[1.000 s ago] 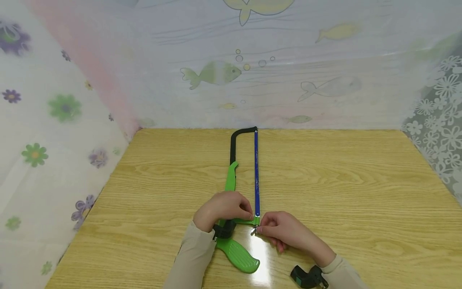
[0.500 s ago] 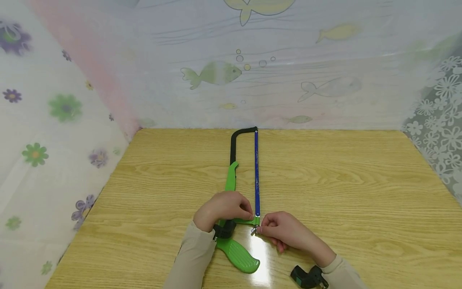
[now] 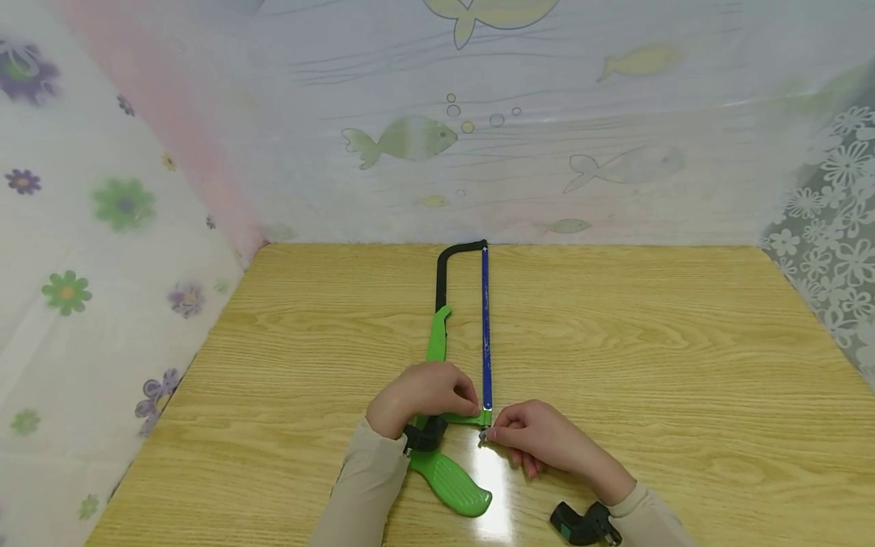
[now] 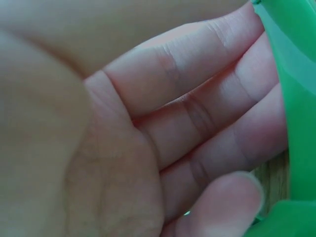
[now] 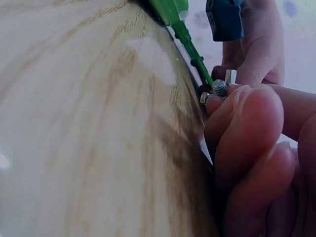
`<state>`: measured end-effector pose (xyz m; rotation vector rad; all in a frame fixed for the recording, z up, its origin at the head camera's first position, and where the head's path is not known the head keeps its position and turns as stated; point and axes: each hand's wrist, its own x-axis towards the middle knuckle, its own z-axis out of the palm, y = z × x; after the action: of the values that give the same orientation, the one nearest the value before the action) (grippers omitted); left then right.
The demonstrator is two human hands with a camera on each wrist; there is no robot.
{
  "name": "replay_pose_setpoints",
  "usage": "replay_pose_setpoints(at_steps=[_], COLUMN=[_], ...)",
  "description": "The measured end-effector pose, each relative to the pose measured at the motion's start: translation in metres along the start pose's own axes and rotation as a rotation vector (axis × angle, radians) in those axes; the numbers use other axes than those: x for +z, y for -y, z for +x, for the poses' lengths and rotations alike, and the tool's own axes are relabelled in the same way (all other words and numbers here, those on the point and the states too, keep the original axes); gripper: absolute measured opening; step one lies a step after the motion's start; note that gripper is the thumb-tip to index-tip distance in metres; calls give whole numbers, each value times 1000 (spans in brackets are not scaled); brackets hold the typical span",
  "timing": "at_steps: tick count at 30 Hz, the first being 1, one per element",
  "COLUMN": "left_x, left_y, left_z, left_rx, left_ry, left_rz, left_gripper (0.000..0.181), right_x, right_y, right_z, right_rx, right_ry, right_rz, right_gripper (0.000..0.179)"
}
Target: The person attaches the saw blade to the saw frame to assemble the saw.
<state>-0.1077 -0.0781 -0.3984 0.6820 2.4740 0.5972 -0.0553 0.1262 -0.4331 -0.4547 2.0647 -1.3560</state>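
Turned a little since the earlier frames, the wing nut (image 3: 483, 435) now shows its wings closer together from the head view, while both hands and the saw stay where we saw them. We find the hacksaw (image 3: 436, 342) lying flat on its side, its blue blade (image 3: 487, 327) running from the tip of the black front bow (image 3: 441, 281) to the end of the green cross arm (image 3: 465, 418). Just beyond that arm, the right hand (image 3: 547, 438) pinches the wing nut between thumb and finger, the other fingers folded in; the right wrist view shows us the threaded bolt end (image 5: 220, 87) poking out. We see the left hand (image 3: 427, 393) bent over the green frame, its fingers curved against it, tips partly hidden; we judge that it steadies the saw against twisting. Its thumb stands apart, near the frame.

Lying flat, the saw leaves its nut reachable from the right, though the wings sit low, close to the wooden table (image 3: 649, 327). The bow's tip nearly meets the far edge by the fish-print sheet (image 3: 533, 175), so we judge forward room slight; sideways, we see broad wood. The handle (image 3: 454, 486) points nearer the person.
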Motion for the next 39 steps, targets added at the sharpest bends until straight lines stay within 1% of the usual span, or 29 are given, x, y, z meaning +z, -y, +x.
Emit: replay_pose_setpoints(at_steps=[10,21,30,36,39], left_x=[0,-2,-1,-1,-1], left_y=[-1,-2,-2,-2,-2], left_z=[-1,-2,-1,-1,-1], left_rx=[-11,-11,-7,-10,-12], left_ry=[2,0,-2,0,0], left_rz=[-3,-10,5,-9,-10], left_gripper=[6,6,7,6,6], right_x=[-1,-1,1,2,2], right_y=[-1,1,1,2,2], right_z=[1,0,1,1,1], right_rx=[-24,-25,-14,-4,-1], right_ry=[16,27,3,4,2], right_rz=[-5,7,-14,4,-3], right_gripper=[30,30,33,33,33])
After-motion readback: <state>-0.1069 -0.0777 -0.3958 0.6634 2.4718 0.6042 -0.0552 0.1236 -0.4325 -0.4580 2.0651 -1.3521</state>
